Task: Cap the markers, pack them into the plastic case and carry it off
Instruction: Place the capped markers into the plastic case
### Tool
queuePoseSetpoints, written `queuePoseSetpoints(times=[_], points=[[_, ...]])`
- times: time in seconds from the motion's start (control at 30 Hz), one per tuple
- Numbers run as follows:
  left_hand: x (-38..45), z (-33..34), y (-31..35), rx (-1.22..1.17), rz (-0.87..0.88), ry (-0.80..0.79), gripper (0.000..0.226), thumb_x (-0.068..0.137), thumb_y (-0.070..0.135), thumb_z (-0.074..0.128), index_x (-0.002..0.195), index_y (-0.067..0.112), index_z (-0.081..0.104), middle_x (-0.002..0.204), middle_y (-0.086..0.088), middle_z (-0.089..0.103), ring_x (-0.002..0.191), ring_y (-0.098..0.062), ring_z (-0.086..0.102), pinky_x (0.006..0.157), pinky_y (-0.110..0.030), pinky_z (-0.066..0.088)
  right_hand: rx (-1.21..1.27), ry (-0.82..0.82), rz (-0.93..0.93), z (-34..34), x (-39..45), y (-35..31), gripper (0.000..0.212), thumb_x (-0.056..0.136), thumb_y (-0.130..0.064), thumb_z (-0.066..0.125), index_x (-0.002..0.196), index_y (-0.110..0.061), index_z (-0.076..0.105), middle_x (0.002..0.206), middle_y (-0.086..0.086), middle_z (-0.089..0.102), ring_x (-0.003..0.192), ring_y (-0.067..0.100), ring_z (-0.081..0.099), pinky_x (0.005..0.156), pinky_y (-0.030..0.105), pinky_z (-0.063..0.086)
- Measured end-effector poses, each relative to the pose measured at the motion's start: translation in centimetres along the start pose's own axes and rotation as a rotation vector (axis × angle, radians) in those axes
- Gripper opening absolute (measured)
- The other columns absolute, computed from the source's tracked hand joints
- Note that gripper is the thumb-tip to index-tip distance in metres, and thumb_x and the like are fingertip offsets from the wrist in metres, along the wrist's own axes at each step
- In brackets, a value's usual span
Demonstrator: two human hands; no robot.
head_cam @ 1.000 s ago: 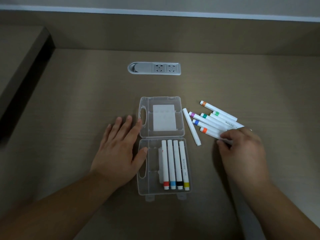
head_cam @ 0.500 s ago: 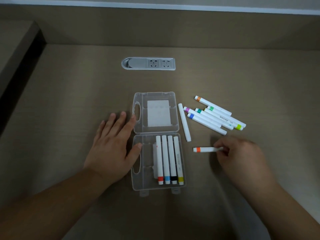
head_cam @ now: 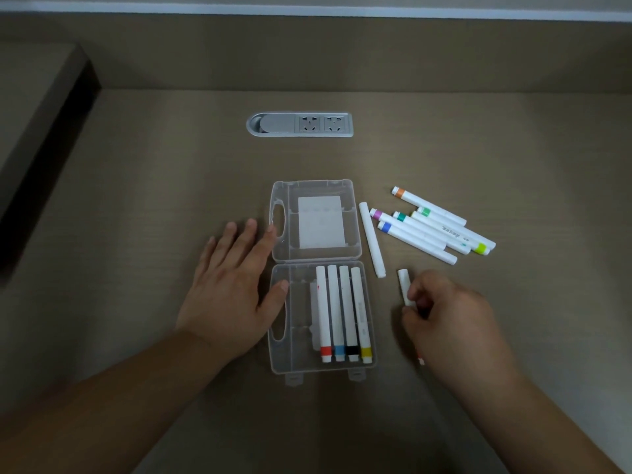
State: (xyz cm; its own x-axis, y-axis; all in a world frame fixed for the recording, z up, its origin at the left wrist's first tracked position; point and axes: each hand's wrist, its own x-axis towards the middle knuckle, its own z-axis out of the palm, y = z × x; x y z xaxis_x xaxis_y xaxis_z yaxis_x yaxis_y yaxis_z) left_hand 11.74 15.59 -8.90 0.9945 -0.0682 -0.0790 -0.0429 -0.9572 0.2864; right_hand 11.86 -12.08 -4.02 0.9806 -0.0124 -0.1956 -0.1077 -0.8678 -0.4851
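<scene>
A clear plastic case (head_cam: pixel 367 336) lies open on the desk, its lid (head_cam: pixel 284 200) folded back. Several capped white markers (head_cam: pixel 343 313) with red, blue, black and yellow bands lie side by side in the near half. My left hand (head_cam: pixel 236 285) rests flat on the desk, fingers and thumb touching the case's left edge. My right hand (head_cam: pixel 448 316) grips a white marker with a red-orange band (head_cam: pixel 404 285), turned lengthwise and mostly hidden under the hand. Right of the lid lies a pile of loose markers (head_cam: pixel 431 230) and one plain white marker (head_cam: pixel 372 244).
A grey socket strip (head_cam: pixel 301 124) is set into the desk behind the case. A raised ledge (head_cam: pixel 30 107) with a dark gap beneath runs along the left. The desk's back panel rises at the far edge.
My right hand drew the red-orange marker out of the pile toward me, then turned it from crosswise to lengthwise beside the case. My left hand stayed at the case.
</scene>
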Motion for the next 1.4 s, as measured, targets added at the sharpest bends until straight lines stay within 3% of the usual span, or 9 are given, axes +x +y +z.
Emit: queuePoseSetpoints(times=[0.17, 0.33, 0.47, 0.6, 0.73, 0.9, 1.17, 1.3, 1.4], points=[[0.0, -0.1, 0.1, -0.007, 0.001, 0.003, 0.078, 0.091, 0.067, 0.02, 0.159, 0.036, 0.0, 0.168, 0.002, 0.001, 0.154, -0.017, -0.01, 0.125, -0.047, 0.003, 0.168, -0.055, 0.058, -0.5, -0.6, -3.0, 0.017, 0.084, -0.018, 0.07, 0.083, -0.031, 0.06, 0.073, -0.008, 0.064, 0.065, 0.006, 0.063, 0.061, 0.03, 0.057], [0.0, -0.1, 0.0, 0.016, 0.012, 0.0, 0.076, 0.093, 0.068, 0.018, 0.159, 0.035, -0.002, 0.168, 0.002, 0.0, 0.154, -0.017, -0.011, 0.126, -0.046, 0.002, 0.209, -0.266, 0.067, 1.8, -1.0, -8.0, 0.018, 0.09, -0.025, 0.066, 0.082, -0.034, 0.054, 0.083, -0.012, 0.061, 0.073, 0.002, 0.06, 0.06, 0.009, 0.045], [-0.1, 0.1, -0.2, 0.01, 0.016, 0.017, 0.075, 0.094, 0.066, 0.021, 0.159, 0.034, 0.003, 0.169, 0.001, 0.004, 0.155, -0.019, -0.008, 0.126, -0.044, 0.001, 0.021, -0.459, 0.043, 3.6, 0.4, -10.5, 0.013, 0.093, -0.028, 0.06, 0.104, -0.023, 0.06, 0.103, -0.001, 0.064, 0.093, 0.013, 0.062, 0.087, 0.028, 0.054], [-0.1, 0.2, -0.2, 0.013, 0.019, 0.023, 0.075, 0.094, 0.065, 0.021, 0.159, 0.033, 0.004, 0.168, 0.0, 0.005, 0.155, -0.019, -0.007, 0.126, -0.045, 0.002, 0.058, -0.185, -0.08, 4.3, -0.3, -10.3, 0.004, 0.088, -0.021, 0.054, 0.087, -0.019, 0.058, 0.083, 0.0, 0.063, 0.077, 0.019, 0.061, 0.07, 0.036, 0.055], [-0.1, 0.2, -0.2, 0.011, 0.022, 0.032, 0.074, 0.095, 0.065, 0.022, 0.159, 0.032, 0.006, 0.168, -0.001, 0.007, 0.155, -0.02, -0.005, 0.126, -0.046, 0.004, 0.07, -0.221, -0.074, 4.2, -0.3, -10.1, 0.006, 0.089, -0.021, 0.057, 0.088, -0.017, 0.061, 0.084, 0.001, 0.066, 0.079, 0.02, 0.064, 0.071, 0.036, 0.056], [-0.2, 0.1, -0.2, 0.0, 0.016, 0.027, 0.074, 0.094, 0.065, 0.022, 0.159, 0.033, 0.006, 0.168, 0.0, 0.006, 0.155, -0.02, -0.006, 0.126, -0.046, 0.004, -0.193, -0.696, 0.146, 4.5, 3.5, -11.1, 0.04, 0.091, -0.032, 0.065, 0.128, -0.016, 0.059, 0.126, 0.007, 0.062, 0.115, 0.024, 0.06, 0.1, 0.036, 0.049], [-0.1, 0.0, -0.1, -0.002, 0.014, 0.024, 0.076, 0.092, 0.067, 0.021, 0.159, 0.033, 0.009, 0.168, -0.001, 0.008, 0.155, -0.02, -0.004, 0.126, -0.047, 0.005, -0.244, -0.755, 0.185, 5.5, 4.5, -11.4, 0.047, 0.092, -0.034, 0.063, 0.135, -0.017, 0.051, 0.136, 0.009, 0.052, 0.125, 0.027, 0.052, 0.102, 0.039, 0.043], [-0.1, 0.0, -0.2, 0.006, 0.017, 0.013, 0.076, 0.092, 0.068, 0.019, 0.159, 0.034, 0.004, 0.168, 0.0, 0.004, 0.155, -0.019, -0.008, 0.126, -0.045, 0.003, -0.156, -0.69, 0.139, 4.2, 3.7, -11.1, 0.039, 0.095, -0.036, 0.059, 0.128, -0.016, 0.058, 0.127, 0.008, 0.06, 0.117, 0.023, 0.058, 0.102, 0.036, 0.046], [0.0, -0.1, -0.2, 0.007, 0.013, 0.002, 0.077, 0.092, 0.068, 0.019, 0.159, 0.035, -0.001, 0.168, 0.001, 0.001, 0.154, -0.017, -0.011, 0.126, -0.045, 0.002, 0.066, -0.368, 0.127, 1.9, 2.0, -8.8, 0.012, 0.096, -0.029, 0.058, 0.101, -0.025, 0.067, 0.097, -0.003, 0.069, 0.089, 0.011, 0.065, 0.085, 0.032, 0.056]])
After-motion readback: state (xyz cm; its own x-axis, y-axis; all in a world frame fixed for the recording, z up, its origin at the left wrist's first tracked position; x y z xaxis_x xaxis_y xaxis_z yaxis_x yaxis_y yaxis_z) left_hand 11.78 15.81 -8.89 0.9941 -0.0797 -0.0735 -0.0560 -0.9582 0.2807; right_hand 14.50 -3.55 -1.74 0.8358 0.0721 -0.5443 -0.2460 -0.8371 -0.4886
